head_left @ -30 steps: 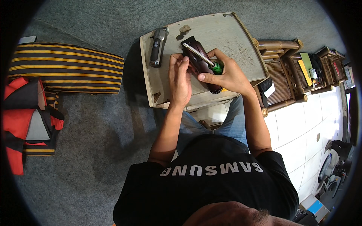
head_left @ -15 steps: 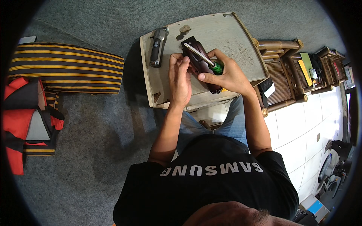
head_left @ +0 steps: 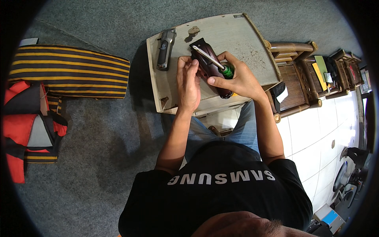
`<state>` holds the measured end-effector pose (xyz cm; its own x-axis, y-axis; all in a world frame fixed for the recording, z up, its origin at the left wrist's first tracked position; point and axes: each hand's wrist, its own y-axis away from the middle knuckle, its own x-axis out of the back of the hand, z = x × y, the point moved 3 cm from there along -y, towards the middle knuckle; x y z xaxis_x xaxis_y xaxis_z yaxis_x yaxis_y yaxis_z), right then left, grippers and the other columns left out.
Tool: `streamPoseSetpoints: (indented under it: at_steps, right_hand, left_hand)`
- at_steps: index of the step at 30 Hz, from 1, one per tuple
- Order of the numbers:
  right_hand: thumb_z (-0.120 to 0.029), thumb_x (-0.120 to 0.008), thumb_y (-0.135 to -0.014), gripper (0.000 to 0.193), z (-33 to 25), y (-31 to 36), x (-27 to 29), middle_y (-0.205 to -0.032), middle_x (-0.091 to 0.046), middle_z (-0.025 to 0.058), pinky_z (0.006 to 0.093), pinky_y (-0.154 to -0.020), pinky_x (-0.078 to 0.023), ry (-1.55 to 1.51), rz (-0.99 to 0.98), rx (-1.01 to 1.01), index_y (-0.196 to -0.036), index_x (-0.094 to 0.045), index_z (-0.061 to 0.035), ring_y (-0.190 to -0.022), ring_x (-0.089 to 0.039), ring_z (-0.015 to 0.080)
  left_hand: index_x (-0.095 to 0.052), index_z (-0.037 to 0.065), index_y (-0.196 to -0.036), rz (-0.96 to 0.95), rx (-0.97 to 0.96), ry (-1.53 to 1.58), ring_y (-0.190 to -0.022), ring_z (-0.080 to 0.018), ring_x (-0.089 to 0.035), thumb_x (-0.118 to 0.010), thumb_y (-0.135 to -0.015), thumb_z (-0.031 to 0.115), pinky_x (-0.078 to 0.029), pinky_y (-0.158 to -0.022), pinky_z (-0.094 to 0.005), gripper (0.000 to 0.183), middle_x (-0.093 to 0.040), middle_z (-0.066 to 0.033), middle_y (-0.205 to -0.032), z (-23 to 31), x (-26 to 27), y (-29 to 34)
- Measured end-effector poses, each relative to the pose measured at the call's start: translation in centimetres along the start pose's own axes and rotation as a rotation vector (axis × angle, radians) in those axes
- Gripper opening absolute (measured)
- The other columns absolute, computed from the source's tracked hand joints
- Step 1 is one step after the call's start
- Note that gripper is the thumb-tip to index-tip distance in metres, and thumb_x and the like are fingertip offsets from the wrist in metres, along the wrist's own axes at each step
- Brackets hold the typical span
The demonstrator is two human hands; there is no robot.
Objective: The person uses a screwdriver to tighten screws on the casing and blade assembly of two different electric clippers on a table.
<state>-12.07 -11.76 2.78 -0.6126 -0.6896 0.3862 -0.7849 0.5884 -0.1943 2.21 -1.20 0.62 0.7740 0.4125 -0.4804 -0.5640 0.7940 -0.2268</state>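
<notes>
1. The right hand (head_left: 241, 78)'s fingers are gripping a green-handled screwdriver (head_left: 227, 72), wrapped closed.
2. The left hand (head_left: 188, 85)'s fingers are resting half-bent beside the maroon clipper (head_left: 211, 70); their hold is unclear.
3. That clipper is sitting between both hands' fingers.

The right hand (head_left: 241, 79) hides part of the screwdriver's (head_left: 214, 61) handle; the left rim crops the red-and-black cloth (head_left: 17, 128).

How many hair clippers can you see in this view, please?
2: a grey clipper lies on the left side of the table; a dark maroon clipper is between the left hand and right hand, partly covered by the screwdriver. Others may be hidden.
</notes>
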Motion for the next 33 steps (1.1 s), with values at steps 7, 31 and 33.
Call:
streamPoseSetpoints:
  at_steps: [7,31,33]
  right_hand:
    - [-0.06,-0.095,-0.075,0.078,0.38,-0.01,-0.19,-0.08,-0.074,0.0141,0.0353,-0.068,-0.058,-0.017,0.072,0.095,-0.115,-0.067,0.0015,-0.074,-0.074,0.0227]
    - [-0.054,-0.094,-0.077,0.075,0.04,0.04,-0.03,-0.094,-0.076,0.0153,0.0355,-0.082,-0.057,0.012,-0.001,-0.008,-0.12,-0.065,0.0001,-0.088,-0.073,0.0221]
    - [-0.055,-0.094,-0.077,0.076,-0.03,0.04,0.03,-0.095,-0.076,0.0154,0.0355,-0.082,-0.057,0.008,-0.006,-0.018,-0.12,-0.065,0.0001,-0.088,-0.073,0.022]
  left_hand:
    - [-0.053,0.008,-0.112,-0.009,-0.002,0.007,-0.086,-0.0078,-0.055,-0.059,-0.11,0.021,-0.045,-0.08,-0.0264,0.015,-0.058,-0.0014,-0.096,-0.03,-0.09,-0.03]
    - [-0.052,0.007,-0.11,-0.001,0.005,0.022,-0.089,-0.0088,-0.053,-0.058,-0.11,0.02,-0.044,-0.082,-0.0276,0.014,-0.058,-0.0017,-0.098,-0.02,-0.07,-0.02]
    - [-0.052,0.007,-0.11,-0.005,0.009,0.023,-0.089,-0.0087,-0.053,-0.058,-0.11,0.02,-0.044,-0.082,-0.0275,0.014,-0.057,-0.0016,-0.098,-0.04,-0.02,-0.04]
